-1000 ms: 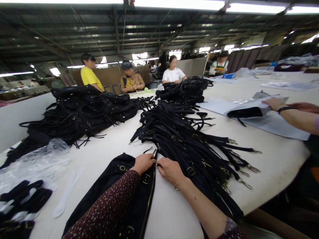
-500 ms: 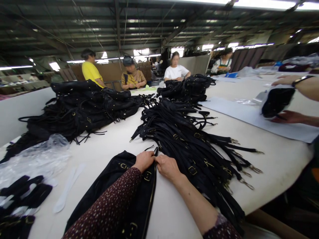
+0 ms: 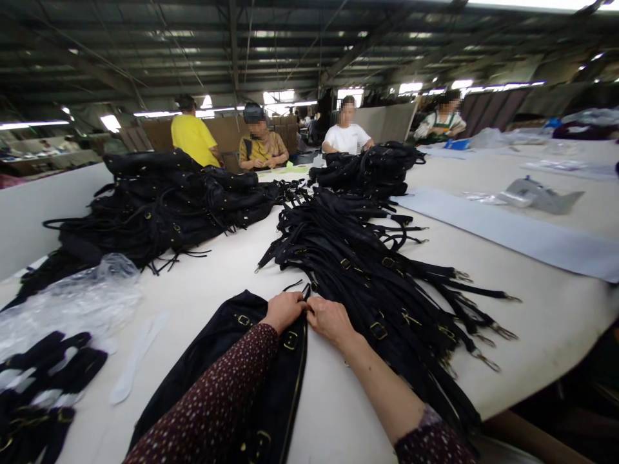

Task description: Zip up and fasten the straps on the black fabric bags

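Note:
A black bag [image 3: 222,335] with brass buckles lies flat in front of me, a zipper running along its right edge. My left hand [image 3: 285,310] is closed on the bag's far end, close to the zipper's top. Right beside it, my right hand [image 3: 331,318] pinches the same zipper end, and the fingertips of both hands almost touch. What exactly sits between the fingers is hidden. Just beyond my right hand spreads a heap of black straps [image 3: 358,258] with brass buckles and snap hooks.
Piled black bags [image 3: 159,200] fill the far left, and another pile [image 3: 367,164] stands at the back. Clear plastic [image 3: 91,296], a white strip [image 3: 140,354] and bundled black straps [image 3: 43,380] lie at left. A grey tape dispenser [image 3: 541,195] stands at right. Several people work beyond.
The co-worker's hands and the black item they held at right have gone from view, uncovering the tape dispenser. The person in yellow has turned away. My hands stay at the zipper end.

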A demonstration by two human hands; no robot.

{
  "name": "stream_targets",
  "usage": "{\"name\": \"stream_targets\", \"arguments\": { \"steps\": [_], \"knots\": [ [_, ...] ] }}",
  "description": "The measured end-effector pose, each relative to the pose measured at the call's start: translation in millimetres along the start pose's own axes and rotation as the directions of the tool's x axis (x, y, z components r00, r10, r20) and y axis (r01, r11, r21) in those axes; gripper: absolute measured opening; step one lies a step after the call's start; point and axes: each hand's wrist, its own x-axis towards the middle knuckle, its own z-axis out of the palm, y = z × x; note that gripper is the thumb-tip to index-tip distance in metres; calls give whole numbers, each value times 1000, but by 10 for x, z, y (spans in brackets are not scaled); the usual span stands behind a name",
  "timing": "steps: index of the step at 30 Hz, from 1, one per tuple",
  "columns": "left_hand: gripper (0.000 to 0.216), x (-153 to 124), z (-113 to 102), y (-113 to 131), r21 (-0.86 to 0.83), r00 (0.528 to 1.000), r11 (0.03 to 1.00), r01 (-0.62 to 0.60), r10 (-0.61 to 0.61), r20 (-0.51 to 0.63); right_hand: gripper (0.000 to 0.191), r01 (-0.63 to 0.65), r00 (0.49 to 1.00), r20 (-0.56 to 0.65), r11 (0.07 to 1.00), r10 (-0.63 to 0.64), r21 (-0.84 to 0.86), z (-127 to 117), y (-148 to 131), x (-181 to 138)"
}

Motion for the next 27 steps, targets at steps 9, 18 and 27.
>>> {"name": "stream_targets", "arguments": {
  "steps": [9, 18, 27],
  "knots": [
    [31, -68, 7, -1, -34, 999, 999, -32, 32, 12, 14, 2, 999, 48, 1000, -4, 30, -12, -57, -263],
    [36, -21, -245, 46, -45, 974, 988, -148, 153, 166, 19, -12, 998, 62, 999, 14, -46, -176, -7, -253],
    [27, -230, -243, 182, 25, 996, 996, -90, 90, 16, 16, 39, 997, 63, 998, -36, -46, -153, -123, -430]
  ]
}}
